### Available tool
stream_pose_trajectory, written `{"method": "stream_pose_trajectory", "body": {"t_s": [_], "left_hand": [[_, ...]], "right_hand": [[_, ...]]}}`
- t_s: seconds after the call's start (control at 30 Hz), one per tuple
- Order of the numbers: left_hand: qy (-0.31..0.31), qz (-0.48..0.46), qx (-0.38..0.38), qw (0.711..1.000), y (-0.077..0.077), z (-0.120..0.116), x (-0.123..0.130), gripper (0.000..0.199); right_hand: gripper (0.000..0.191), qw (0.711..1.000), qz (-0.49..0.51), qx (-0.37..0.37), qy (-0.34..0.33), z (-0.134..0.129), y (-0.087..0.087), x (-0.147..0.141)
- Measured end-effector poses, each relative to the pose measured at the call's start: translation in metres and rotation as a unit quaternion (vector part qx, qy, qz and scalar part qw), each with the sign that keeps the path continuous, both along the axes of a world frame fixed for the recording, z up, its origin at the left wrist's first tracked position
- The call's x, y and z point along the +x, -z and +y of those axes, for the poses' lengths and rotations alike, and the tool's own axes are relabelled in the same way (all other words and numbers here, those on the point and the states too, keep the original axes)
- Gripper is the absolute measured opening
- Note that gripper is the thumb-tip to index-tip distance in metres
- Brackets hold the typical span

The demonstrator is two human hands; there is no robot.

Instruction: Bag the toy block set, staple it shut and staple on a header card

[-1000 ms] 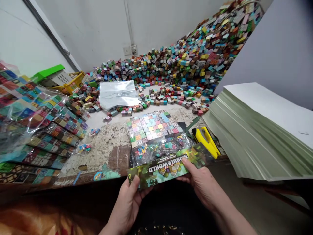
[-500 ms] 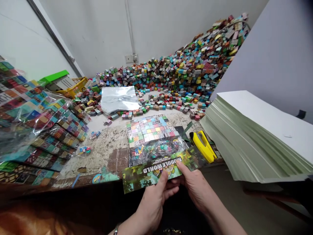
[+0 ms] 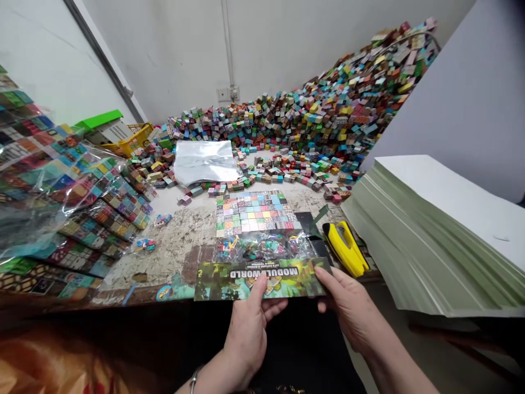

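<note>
A printed header card (image 3: 217,285), lettered "Module World" and upside down to me, spans both my hands at the table's front edge. My left hand (image 3: 248,328) pinches its lower middle, thumb on top and fingers beneath. At its right end, my right hand (image 3: 346,301) grips the corner the same way. Just beyond the card lies a clear bag of printed cubes (image 3: 258,214), with small colourful toy pieces (image 3: 266,247) at its near end. The card overlaps the bag's near edge; whether they are joined I cannot tell. A yellow stapler (image 3: 346,249) lies to the right.
A tall stack of sheets (image 3: 414,246) stands at the right. Loose cubes (image 3: 311,117) are heaped along the wall, behind flat clear plastic bags (image 3: 205,161). Bagged cube sets (image 3: 77,191) pile up on the left, near a yellow basket (image 3: 133,141) and two small toy packets (image 3: 146,245).
My right hand has slid outward to the card's right end, so my hands are farther apart. The card has gone from slanted to nearly level. The view has shifted slightly.
</note>
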State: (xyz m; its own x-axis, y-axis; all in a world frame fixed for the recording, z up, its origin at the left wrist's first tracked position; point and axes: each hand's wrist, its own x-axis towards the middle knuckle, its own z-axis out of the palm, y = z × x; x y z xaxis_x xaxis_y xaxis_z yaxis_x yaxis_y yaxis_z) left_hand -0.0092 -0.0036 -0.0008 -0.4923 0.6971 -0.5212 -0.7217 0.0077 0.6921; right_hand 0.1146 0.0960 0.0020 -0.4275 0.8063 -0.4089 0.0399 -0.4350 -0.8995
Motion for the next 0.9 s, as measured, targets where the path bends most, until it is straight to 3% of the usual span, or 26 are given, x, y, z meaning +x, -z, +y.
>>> {"method": "stream_pose_trajectory", "body": {"t_s": [0.13, 0.33, 0.63, 0.9], "left_hand": [[-0.005, -0.034, 0.017, 0.999, 0.000, -0.001, 0.002, 0.042], [0.069, -0.093, 0.050, 0.992, 0.004, 0.004, 0.013, 0.036], [0.046, -0.044, 0.028, 0.998, 0.005, 0.013, 0.014, 0.044], [0.063, -0.048, 0.000, 0.997, 0.010, 0.011, 0.013, 0.042]], "right_hand": [[0.029, 1.000, -0.028, 0.012, -0.008, 0.004, 0.001, 0.000], [0.029, 0.998, -0.044, 0.004, -0.035, 0.005, -0.003, 0.000], [0.033, 0.998, -0.047, -0.001, -0.033, 0.002, -0.005, 0.001], [0.035, 0.993, -0.075, 0.032, -0.082, -0.001, -0.009, 0.018]]}}
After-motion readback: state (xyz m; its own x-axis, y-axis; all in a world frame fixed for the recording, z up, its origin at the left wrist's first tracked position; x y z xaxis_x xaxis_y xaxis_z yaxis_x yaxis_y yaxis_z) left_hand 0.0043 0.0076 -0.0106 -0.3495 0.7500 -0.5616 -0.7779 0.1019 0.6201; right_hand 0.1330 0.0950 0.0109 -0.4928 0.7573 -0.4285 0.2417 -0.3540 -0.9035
